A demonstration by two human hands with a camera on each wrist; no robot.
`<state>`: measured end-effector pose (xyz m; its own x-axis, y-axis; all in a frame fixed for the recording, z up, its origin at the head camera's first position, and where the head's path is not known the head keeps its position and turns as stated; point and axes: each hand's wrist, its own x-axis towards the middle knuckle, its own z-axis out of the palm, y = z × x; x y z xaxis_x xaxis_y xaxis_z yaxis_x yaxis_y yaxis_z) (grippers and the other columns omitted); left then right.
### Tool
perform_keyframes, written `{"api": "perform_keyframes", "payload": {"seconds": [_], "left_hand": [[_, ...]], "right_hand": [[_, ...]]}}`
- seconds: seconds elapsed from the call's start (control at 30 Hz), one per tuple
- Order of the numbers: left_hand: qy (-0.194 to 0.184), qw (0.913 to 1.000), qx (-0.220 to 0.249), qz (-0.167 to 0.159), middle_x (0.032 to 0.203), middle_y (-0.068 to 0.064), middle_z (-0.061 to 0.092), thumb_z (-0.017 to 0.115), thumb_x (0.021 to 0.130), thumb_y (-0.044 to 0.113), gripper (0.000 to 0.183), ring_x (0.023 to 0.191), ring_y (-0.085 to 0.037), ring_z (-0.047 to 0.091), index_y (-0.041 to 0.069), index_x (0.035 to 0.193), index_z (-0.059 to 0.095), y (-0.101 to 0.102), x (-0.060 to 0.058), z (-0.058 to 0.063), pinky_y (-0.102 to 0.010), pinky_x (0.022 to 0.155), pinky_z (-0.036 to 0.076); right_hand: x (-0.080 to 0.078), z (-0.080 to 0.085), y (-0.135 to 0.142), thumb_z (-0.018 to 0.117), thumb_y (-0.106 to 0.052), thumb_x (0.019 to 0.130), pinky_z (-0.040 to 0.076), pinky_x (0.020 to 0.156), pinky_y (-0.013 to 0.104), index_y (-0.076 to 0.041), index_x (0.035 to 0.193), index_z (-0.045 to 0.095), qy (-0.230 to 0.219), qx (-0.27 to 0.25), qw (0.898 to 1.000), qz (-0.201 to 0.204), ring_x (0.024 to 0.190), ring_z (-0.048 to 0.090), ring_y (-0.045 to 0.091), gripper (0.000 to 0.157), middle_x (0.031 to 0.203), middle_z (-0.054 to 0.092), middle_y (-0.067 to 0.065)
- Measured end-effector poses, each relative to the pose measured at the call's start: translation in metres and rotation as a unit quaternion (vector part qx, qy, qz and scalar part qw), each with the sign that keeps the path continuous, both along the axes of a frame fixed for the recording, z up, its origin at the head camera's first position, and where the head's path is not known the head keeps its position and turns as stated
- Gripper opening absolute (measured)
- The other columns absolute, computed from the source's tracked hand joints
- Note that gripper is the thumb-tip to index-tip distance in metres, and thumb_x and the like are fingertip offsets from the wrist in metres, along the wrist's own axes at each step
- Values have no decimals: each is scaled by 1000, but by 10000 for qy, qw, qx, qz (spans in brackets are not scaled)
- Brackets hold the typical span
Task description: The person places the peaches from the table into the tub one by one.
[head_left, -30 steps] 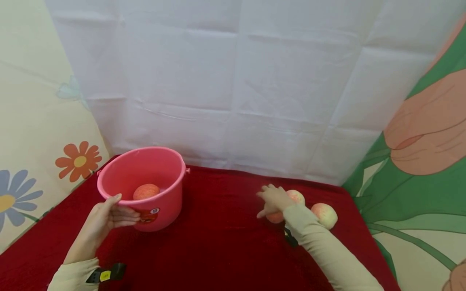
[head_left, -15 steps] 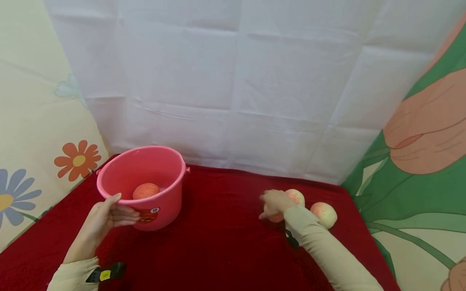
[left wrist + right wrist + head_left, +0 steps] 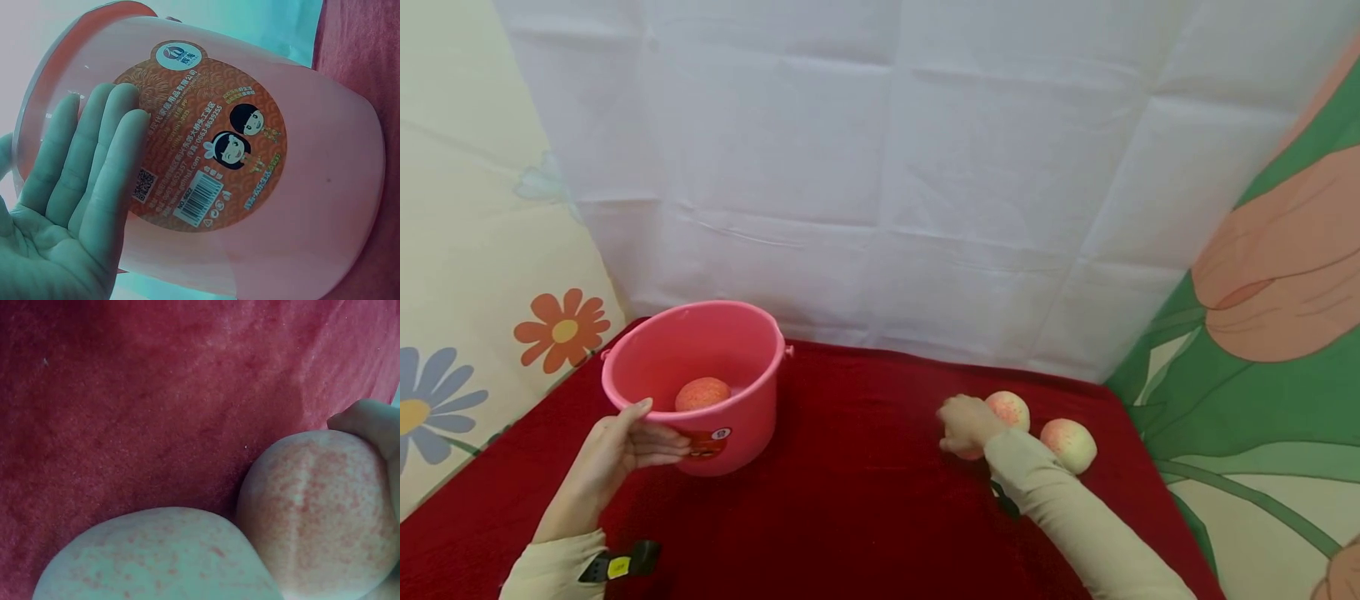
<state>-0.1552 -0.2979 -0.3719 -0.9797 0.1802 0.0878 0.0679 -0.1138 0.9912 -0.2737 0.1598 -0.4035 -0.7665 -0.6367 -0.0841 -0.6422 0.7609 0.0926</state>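
Note:
On the left stands a pink bucket [image 3: 752, 425] with a reddish peach [image 3: 703, 393] inside. My left hand [image 3: 606, 450] holds the bucket's near rim, thumb at the edge and fingers along the outer wall; the left wrist view shows those fingers beside a round orange label [image 3: 250, 181]. To the right, my right hand [image 3: 970, 423] has its fingers curled round a peach [image 3: 319, 512], mostly hidden under it in the head view. A second, paler peach [image 3: 1009, 410] lies right beside that hand, and a third peach [image 3: 1069, 445] sits farther right, near the sleeve.
Red cloth [image 3: 850, 500] covers the table. A white sheet [image 3: 880, 208] hangs behind its far edge. Flower-patterned walls [image 3: 1262, 417] border both sides. A dark strap with a camera [image 3: 621, 567] is on the left wrist.
The right hand's fingers, more spread a second ago, have curled down round the peach beneath them. The left hand and the bucket have stayed in place.

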Motion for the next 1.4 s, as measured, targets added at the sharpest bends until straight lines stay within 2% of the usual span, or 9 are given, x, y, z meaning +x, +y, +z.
{"api": "perform_keyframes", "payload": {"seconds": [0.27, 0.47, 0.83, 1.07, 1.27, 1.4], "left_hand": [[24, 10000, -18, -37, 79, -6, 70, 27, 101, 24, 51, 74, -22, 68, 12, 82, 73, 0, -1, -1, -35, 66, 55], [10, 10000, -31, -22, 79, -5, 70, 27, 101, 24, 50, 74, -22, 68, 13, 83, 73, 0, -1, -1, -35, 66, 55], [-85, 9999, -85, 73, 79, -5, 70, 28, 101, 26, 49, 73, -22, 68, 14, 82, 73, 1, -1, 0, -34, 66, 55], [-75, 10000, -21, 39, 79, -5, 70, 28, 101, 25, 49, 74, -22, 68, 13, 83, 73, 1, -1, 0, -35, 66, 55], [25, 9999, 86, -56, 79, -6, 70, 27, 101, 24, 51, 74, -22, 68, 11, 83, 73, 1, 0, 0, -35, 66, 55], [41, 9999, 105, -66, 80, -6, 70, 27, 101, 24, 51, 74, -22, 68, 11, 83, 73, 0, 0, -1, -35, 66, 55]], "right_hand": [[1, 0, 1, 71, -24, 71, 49, 61, 37, -15, 63, 54, -49, -139, 9999, 39, 74, 57, 25, 21, 64, 51, -4], [-1, 2, 1, 70, -25, 68, 48, 55, 36, -16, 60, 53, 199, -204, 9996, 36, 69, 55, 23, 21, 60, 48, -6], [3, 10, -4, 67, -24, 68, 48, 56, 37, -16, 63, 55, 574, -277, 9972, 385, 71, 53, 25, 16, 75, 55, 1], [6, 19, -9, 64, -24, 67, 46, 53, 35, -16, 59, 50, 804, -372, 9946, 533, 68, 51, 24, 18, 71, 52, 0], [7, 28, -14, 61, -22, 71, 41, 50, 31, -18, 57, 45, 612, -430, 9962, 452, 67, 48, 22, 21, 67, 44, -3], [7, 33, -17, 60, -22, 72, 40, 51, 30, -18, 58, 46, 568, -463, 9962, 462, 67, 47, 22, 20, 68, 44, -3]]}}
